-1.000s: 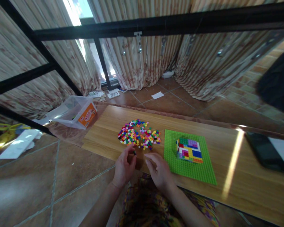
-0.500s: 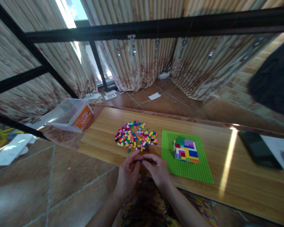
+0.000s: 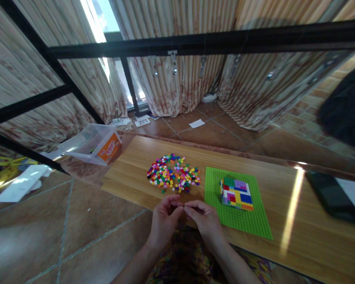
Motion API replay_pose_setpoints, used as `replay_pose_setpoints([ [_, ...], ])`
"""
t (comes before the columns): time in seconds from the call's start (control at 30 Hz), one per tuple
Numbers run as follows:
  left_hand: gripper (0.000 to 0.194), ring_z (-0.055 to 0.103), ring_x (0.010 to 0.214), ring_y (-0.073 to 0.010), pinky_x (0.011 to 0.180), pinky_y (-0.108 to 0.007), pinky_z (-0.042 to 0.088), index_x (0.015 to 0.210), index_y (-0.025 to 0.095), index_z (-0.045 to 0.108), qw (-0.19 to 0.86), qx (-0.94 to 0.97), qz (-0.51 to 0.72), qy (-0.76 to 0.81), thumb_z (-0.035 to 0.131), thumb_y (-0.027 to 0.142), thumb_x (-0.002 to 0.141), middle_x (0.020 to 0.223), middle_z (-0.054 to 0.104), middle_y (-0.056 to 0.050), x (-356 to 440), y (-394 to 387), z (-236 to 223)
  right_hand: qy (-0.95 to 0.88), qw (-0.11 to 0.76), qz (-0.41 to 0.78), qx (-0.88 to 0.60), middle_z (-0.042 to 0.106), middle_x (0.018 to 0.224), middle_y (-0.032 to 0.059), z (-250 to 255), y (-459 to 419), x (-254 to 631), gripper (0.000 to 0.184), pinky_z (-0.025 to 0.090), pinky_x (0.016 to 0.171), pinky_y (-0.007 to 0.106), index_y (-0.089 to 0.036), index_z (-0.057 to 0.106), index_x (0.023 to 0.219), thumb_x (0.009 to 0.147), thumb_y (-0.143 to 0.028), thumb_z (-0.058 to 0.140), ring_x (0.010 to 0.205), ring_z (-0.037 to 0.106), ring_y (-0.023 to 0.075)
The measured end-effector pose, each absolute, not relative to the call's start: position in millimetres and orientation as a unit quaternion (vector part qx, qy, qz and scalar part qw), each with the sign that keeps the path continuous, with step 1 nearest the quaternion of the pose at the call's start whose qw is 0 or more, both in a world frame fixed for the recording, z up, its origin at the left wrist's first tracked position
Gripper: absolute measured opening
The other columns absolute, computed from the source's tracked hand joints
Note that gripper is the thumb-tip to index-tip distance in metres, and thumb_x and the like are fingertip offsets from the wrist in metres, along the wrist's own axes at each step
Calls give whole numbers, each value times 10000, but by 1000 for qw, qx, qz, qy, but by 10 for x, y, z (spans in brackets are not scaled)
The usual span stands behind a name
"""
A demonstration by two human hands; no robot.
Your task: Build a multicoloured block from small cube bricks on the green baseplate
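Note:
My left hand [image 3: 165,217] and my right hand [image 3: 205,219] meet fingertip to fingertip over the table's near edge. Each is closed in a pinch on tiny toy bricks, which the fingers now almost wholly cover. Just beyond them lies a loose pile of small multicoloured toy bricks [image 3: 175,173]. To the right of my right hand is a green studded baseplate [image 3: 238,221]. On it stands a low block built of coloured bricks [image 3: 236,194], with white, purple, blue, red and yellow patches on top.
The wooden table [image 3: 284,197] runs left to right. A clear plastic bin [image 3: 90,144] with an orange label stands past its left end. A dark flat device [image 3: 333,197] and white paper [image 3: 353,193] lie at the right. A black metal frame [image 3: 195,45] crosses before curtains.
My fingertips have drawn together, covering the dark blue and green bits visible between them before. The whole view has shifted slightly; the pile and the built block look the same.

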State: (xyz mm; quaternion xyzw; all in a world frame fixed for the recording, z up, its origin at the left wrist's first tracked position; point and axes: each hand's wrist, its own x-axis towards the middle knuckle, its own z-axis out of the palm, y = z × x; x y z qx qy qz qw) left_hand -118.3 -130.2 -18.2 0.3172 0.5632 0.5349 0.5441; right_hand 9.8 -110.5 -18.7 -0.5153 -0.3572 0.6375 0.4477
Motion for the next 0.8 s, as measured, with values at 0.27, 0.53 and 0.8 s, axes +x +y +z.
replay_pose_setpoints([
  [0.27,335,651,677,-154,667,-293,547,1005,176,622,527,359,514,573,711,336,724,779,678,-13,-1218,-1287,-193,-308,439,683,-496,659,592,10,-240,-1082,140,305,519,566,282,-168,732,709,561,-409,845,546,593,134],
  [0.53,268,672,813,-174,787,-322,550,1084,241,633,211,605,402,654,575,171,831,878,698,-13,-1452,-1151,-399,-588,439,422,-533,713,816,42,-349,-1027,232,138,532,703,296,-221,726,822,818,-302,615,759,671,184],
  [0.8,273,658,883,-194,808,-340,558,1093,206,618,151,643,386,644,608,156,825,926,688,-45,-1488,-901,-484,-731,373,253,-513,692,853,39,-351,-918,194,220,510,711,263,-216,696,833,886,-150,493,778,667,160],
])
